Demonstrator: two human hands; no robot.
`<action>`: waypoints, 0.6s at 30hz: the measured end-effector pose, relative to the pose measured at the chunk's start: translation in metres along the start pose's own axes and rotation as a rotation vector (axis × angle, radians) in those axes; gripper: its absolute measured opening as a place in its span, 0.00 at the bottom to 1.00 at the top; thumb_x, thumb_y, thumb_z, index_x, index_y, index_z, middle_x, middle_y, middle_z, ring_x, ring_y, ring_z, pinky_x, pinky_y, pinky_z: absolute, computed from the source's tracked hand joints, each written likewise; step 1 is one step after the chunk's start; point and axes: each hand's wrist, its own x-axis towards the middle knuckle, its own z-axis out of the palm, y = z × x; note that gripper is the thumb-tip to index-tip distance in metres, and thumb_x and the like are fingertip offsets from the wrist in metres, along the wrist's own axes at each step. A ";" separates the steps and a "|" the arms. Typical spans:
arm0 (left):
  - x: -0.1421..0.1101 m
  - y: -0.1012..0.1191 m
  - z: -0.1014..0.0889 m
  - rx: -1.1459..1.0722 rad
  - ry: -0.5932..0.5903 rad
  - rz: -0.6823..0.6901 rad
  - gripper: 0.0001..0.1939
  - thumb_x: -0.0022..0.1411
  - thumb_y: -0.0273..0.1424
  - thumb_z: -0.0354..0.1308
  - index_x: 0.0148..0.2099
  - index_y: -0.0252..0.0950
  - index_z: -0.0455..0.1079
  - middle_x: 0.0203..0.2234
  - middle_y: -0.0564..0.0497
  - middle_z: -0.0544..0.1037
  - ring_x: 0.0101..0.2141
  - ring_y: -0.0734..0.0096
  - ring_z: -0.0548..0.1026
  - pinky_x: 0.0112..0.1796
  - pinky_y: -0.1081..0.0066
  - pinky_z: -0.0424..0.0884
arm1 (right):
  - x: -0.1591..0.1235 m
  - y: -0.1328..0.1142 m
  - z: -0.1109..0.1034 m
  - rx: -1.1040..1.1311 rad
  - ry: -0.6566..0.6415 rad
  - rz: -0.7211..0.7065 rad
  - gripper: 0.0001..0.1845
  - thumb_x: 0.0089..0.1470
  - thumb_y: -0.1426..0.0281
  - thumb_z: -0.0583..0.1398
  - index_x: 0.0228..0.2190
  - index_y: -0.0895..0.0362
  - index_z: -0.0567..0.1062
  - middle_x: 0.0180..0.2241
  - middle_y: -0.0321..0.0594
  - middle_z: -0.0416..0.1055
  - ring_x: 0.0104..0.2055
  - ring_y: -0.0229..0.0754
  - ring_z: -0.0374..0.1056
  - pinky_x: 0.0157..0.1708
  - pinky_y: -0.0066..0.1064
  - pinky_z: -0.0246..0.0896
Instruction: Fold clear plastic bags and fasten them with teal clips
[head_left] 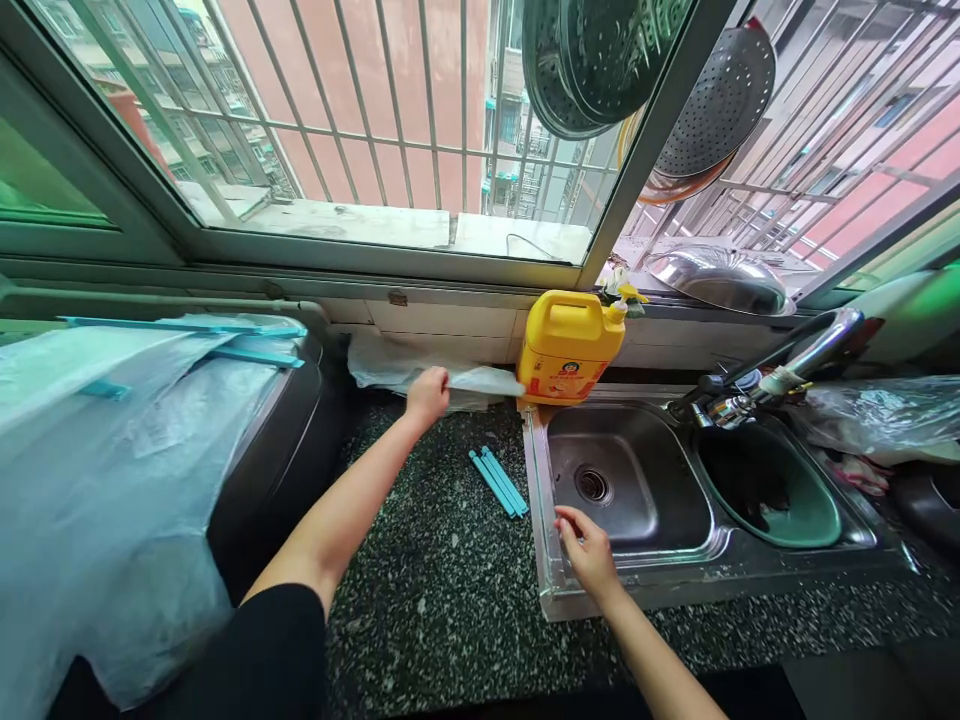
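My left hand (pixel 429 397) is closed in a fist around a clear plastic bag (pixel 480 380), just above the back of the counter by the tiled wall. The bag spreads to both sides of the fist and looks smeared by motion. Over the left rim of the sink is my right hand (pixel 589 555), its fingers curled and thumb close to the forefinger; whether anything thin is between them I cannot make out. Several blue plastic strips (pixel 499 482), like bag sealing clips, lie side by side on the speckled counter (pixel 442 570) between the hands.
A yellow detergent jug (pixel 570 345) stands behind the steel sink (pixel 630 540). The right basin holds a green tub (pixel 814 510) below the faucet (pixel 739 400). At left, translucent plastic sheeting (pixel 150 480) with blue strips covers a black object (pixel 289 470). A barred window runs behind.
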 end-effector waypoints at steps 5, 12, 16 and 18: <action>-0.045 0.031 -0.024 -0.039 0.017 0.224 0.08 0.52 0.19 0.49 0.28 0.37 0.64 0.38 0.44 0.77 0.42 0.63 0.72 0.44 0.66 0.67 | 0.020 -0.027 0.014 0.097 0.053 -0.013 0.14 0.50 0.62 0.56 0.34 0.56 0.76 0.30 0.45 0.77 0.32 0.46 0.74 0.34 0.38 0.71; -0.128 0.032 -0.044 0.030 0.105 0.925 0.13 0.62 0.21 0.46 0.27 0.37 0.65 0.40 0.49 0.80 0.41 0.68 0.75 0.43 0.67 0.69 | 0.069 -0.053 -0.059 0.269 0.637 0.006 0.21 0.50 0.57 0.54 0.43 0.56 0.69 0.38 0.44 0.73 0.31 0.39 0.70 0.31 0.34 0.68; -0.154 0.031 -0.045 0.116 0.151 1.145 0.15 0.64 0.23 0.46 0.26 0.36 0.65 0.38 0.51 0.81 0.38 0.69 0.76 0.41 0.68 0.70 | 0.078 -0.078 -0.045 0.118 -0.149 0.000 0.18 0.46 0.60 0.62 0.38 0.56 0.72 0.38 0.44 0.74 0.40 0.44 0.70 0.45 0.39 0.65; -0.164 0.031 -0.046 0.152 0.149 1.172 0.15 0.65 0.24 0.46 0.26 0.37 0.66 0.37 0.50 0.81 0.37 0.69 0.76 0.40 0.68 0.70 | 0.079 -0.090 -0.008 0.032 -0.413 0.097 0.16 0.46 0.64 0.64 0.38 0.57 0.73 0.42 0.45 0.73 0.44 0.45 0.69 0.49 0.40 0.62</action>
